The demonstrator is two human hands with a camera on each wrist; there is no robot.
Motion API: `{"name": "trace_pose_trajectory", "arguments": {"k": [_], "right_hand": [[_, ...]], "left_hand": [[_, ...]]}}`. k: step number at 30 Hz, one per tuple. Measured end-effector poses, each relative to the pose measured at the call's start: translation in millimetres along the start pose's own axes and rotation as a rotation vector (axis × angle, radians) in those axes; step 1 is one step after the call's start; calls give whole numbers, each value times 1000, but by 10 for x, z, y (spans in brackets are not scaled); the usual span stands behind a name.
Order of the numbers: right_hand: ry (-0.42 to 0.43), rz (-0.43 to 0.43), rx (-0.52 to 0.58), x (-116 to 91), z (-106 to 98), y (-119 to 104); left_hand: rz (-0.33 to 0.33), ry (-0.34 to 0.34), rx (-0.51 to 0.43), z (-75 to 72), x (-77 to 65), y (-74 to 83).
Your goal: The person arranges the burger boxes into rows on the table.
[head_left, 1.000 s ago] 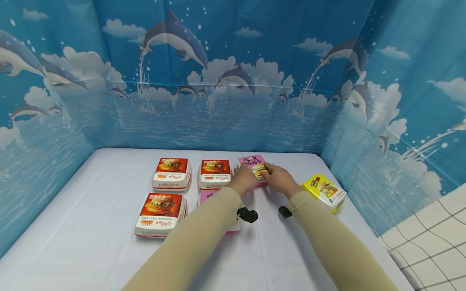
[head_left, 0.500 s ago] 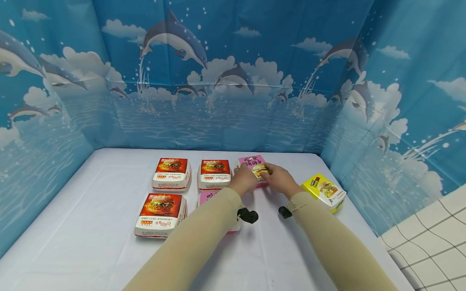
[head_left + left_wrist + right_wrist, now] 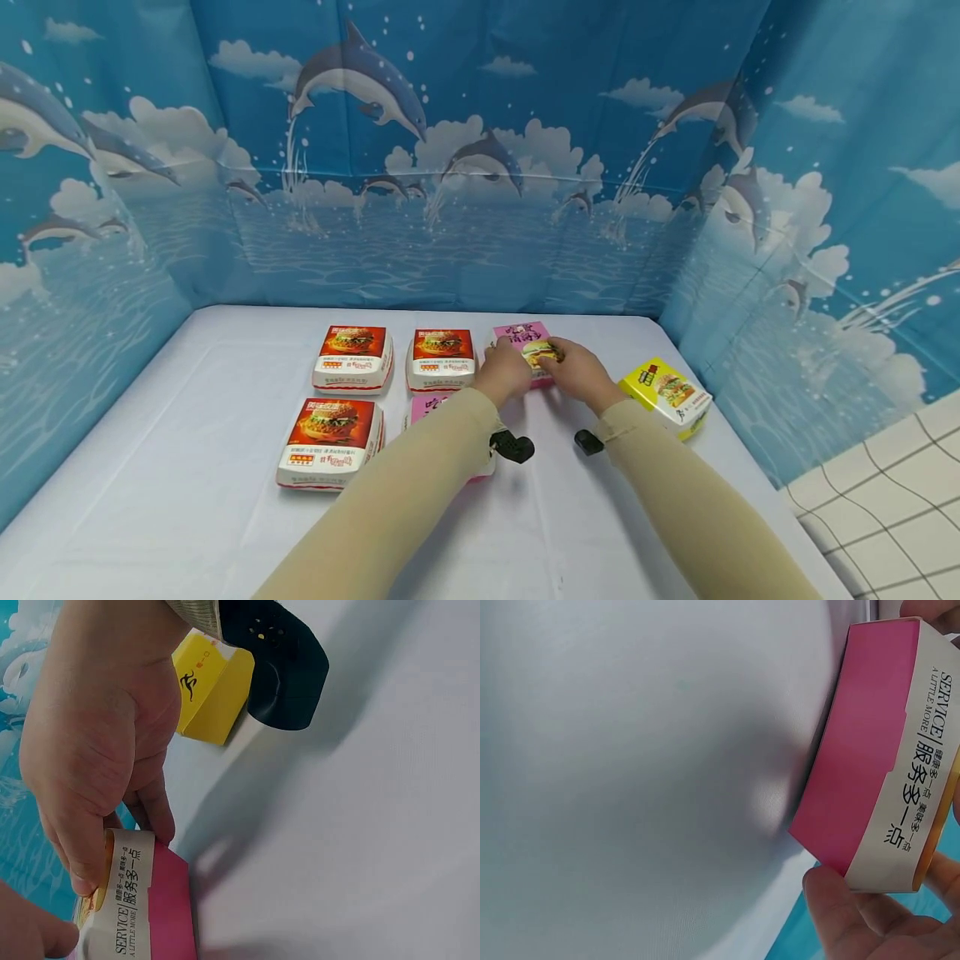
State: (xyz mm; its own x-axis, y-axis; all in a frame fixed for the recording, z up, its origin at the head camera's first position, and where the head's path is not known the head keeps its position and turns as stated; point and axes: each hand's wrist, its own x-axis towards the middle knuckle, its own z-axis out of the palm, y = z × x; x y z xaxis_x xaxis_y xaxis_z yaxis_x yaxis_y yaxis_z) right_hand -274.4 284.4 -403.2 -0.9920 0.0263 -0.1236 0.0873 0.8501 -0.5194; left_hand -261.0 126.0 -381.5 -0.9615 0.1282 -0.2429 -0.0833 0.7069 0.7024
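A pink burger box (image 3: pixel 525 333) with a burger picture stands at the back of the white table, both hands on it. My left hand (image 3: pixel 504 372) grips its left side, fingers curled. On the opposite side my right hand (image 3: pixel 576 372) holds the box's edge and corner. The right wrist view shows the thumb (image 3: pixel 826 896) at the lower corner of the pink-and-white box wall (image 3: pixel 862 750). In the left wrist view, the right hand (image 3: pixel 101 742) reaches down onto the box (image 3: pixel 169 907), while only a bit of the left hand (image 3: pixel 30 930) shows at the lower left.
Three red-and-white burger boxes (image 3: pixel 352 358) stand to the left. Another pink box (image 3: pixel 427 406) is mostly hidden under the left sleeve (image 3: pixel 405 492). A yellow burger box (image 3: pixel 667 396) lies by the right forearm, near the table's right edge. A dolphin-print curtain (image 3: pixel 450 233) surrounds the table.
The gripped pink box has shifted very slightly to the right, the right hand's fingers with it. The other boxes stay where they were.
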Motion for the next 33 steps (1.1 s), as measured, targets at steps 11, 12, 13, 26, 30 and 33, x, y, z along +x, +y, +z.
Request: {"name": "trace_pose_trajectory", "arguments": {"k": [11,12,13,26,30,33], "right_hand": [[16,44,12,-128,-43,30],[17,49,13,-138,-45,29],[16,53,12,-149,-46,31],[-8,72,15,-214,-15,85],[-10,77,-1,-217,-1,91],[-12,87,-5,-219,6,86]], "left_hand": [[9,-2,-30,75,-6,30],[11,-4,-30,79,-11,32],[12,-5,-26,80,-19,31],[3,-21,-20,115,-54,-3],[14,-17,-12,117,-55,-10],[15,-20,-13,119,-42,-18]]}}
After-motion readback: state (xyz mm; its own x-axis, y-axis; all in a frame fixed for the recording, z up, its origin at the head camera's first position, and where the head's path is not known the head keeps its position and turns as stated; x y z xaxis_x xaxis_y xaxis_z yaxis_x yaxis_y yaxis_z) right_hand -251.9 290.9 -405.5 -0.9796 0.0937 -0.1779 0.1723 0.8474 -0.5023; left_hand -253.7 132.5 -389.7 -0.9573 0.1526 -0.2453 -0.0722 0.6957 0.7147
